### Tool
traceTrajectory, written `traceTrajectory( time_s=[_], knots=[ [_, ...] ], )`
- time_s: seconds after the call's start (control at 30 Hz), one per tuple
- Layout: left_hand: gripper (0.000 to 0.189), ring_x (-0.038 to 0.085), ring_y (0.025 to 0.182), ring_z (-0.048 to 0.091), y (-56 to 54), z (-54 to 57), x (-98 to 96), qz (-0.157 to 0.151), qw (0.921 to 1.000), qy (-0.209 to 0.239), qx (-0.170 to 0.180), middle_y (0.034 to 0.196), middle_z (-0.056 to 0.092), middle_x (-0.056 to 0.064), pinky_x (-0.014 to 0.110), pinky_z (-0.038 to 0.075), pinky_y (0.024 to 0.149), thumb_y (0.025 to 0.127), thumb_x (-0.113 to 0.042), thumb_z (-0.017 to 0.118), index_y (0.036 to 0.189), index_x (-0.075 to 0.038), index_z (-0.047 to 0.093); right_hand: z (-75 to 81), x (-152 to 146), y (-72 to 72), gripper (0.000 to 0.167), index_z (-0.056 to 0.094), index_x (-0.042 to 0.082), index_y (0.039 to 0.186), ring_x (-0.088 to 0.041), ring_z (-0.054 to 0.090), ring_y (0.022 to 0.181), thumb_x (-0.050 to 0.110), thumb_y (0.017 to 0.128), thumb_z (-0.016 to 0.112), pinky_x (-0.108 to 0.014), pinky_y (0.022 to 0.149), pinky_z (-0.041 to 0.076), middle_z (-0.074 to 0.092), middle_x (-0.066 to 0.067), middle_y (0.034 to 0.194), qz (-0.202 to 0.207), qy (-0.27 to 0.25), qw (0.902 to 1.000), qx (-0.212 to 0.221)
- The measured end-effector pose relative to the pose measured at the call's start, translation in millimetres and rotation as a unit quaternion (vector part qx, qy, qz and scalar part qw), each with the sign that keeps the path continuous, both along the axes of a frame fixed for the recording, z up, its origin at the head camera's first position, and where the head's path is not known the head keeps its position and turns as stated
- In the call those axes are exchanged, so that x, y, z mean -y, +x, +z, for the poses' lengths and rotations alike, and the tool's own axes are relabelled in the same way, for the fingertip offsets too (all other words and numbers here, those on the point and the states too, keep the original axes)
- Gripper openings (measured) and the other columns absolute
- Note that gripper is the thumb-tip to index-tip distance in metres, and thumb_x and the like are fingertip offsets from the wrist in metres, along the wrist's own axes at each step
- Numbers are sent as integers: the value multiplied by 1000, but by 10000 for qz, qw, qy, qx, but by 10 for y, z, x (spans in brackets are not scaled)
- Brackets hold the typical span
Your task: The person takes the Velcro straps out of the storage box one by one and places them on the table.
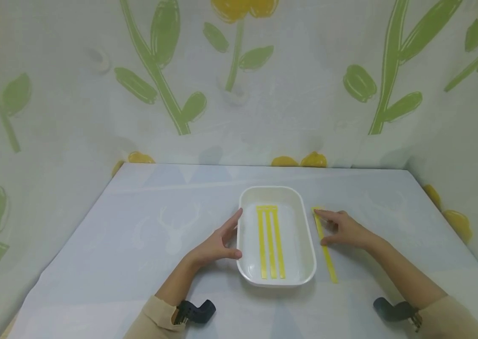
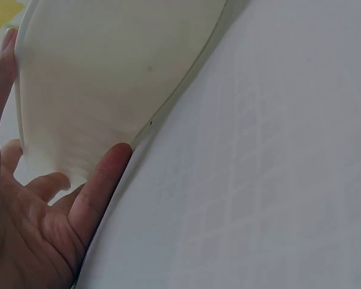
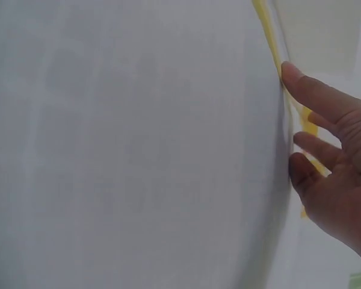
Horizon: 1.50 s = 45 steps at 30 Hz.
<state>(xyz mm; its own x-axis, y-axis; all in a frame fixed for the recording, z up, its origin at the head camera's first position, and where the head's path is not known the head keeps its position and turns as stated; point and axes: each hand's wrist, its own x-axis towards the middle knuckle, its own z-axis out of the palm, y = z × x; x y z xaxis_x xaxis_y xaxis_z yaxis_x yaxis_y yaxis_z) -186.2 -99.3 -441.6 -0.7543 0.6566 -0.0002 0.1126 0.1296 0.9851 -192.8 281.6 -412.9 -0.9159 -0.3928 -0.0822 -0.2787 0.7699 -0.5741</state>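
Note:
A white rounded rectangular tray (image 1: 296,230) stands on the table. Inside it lie yellow strips (image 1: 270,240): three long ones side by side, with a short crosswise piece at their far ends. My left hand (image 1: 218,245) rests against the tray's left side, thumb and fingers spread apart. The left wrist view shows fingers touching the outer wall of the tray (image 2: 108,72). To the right of the tray, another long yellow strip (image 1: 329,262) lies on the table. My right hand (image 1: 345,228) touches it with fingertips near its far end and thumb near its middle.
A pale patterned cloth covers the table (image 1: 129,245). Behind it and at both sides hang white walls (image 1: 298,103) with green leaves and yellow flowers. A dark wrist device (image 1: 196,311) sits at the left cuff, and a similar one (image 1: 393,310) at the right.

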Motion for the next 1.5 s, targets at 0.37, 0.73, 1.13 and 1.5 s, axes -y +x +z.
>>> traceTrajectory(
  time_s=[0.37, 0.73, 1.13, 1.5],
  knots=[
    [111, 24, 145, 15, -11, -14, 35, 16, 10000, 38, 43, 159, 4, -9, 49, 20, 113, 72, -36, 81, 153, -24, 7, -7, 17, -30, 71, 54, -3, 129, -32, 45, 103, 29, 72, 82, -40, 84, 42, 43, -26, 123, -103, -91, 9999, 92],
    [110, 23, 146, 14, -16, 0, 9, -11, 10000, 17, 23, 159, 3, -8, 47, 22, 113, 73, -37, 81, 153, -23, 7, 19, -15, -37, 78, 50, 3, 135, -29, 46, 99, 36, 71, 82, -41, 82, 45, 47, -24, 123, -357, -121, 9988, 327],
    [110, 24, 146, 13, 4, -2, -6, 7, 10000, -18, 48, 160, 2, -8, 48, 23, 112, 73, -37, 81, 153, -23, 7, 230, -17, -84, 67, 46, 3, 137, -24, 55, 99, 22, 80, 75, -27, 76, 51, 54, -20, 122, -293, -1117, 9921, 498],
    [111, 26, 145, 15, 5, -12, 1, -30, 10000, 40, -28, 160, 3, -5, 49, 23, 112, 72, -39, 81, 153, -22, 7, 521, 129, -196, 68, 46, 6, 138, -22, 58, 93, 22, 79, 77, -25, 76, 52, 54, -22, 119, -33, -1463, 9877, 551]
  ],
)
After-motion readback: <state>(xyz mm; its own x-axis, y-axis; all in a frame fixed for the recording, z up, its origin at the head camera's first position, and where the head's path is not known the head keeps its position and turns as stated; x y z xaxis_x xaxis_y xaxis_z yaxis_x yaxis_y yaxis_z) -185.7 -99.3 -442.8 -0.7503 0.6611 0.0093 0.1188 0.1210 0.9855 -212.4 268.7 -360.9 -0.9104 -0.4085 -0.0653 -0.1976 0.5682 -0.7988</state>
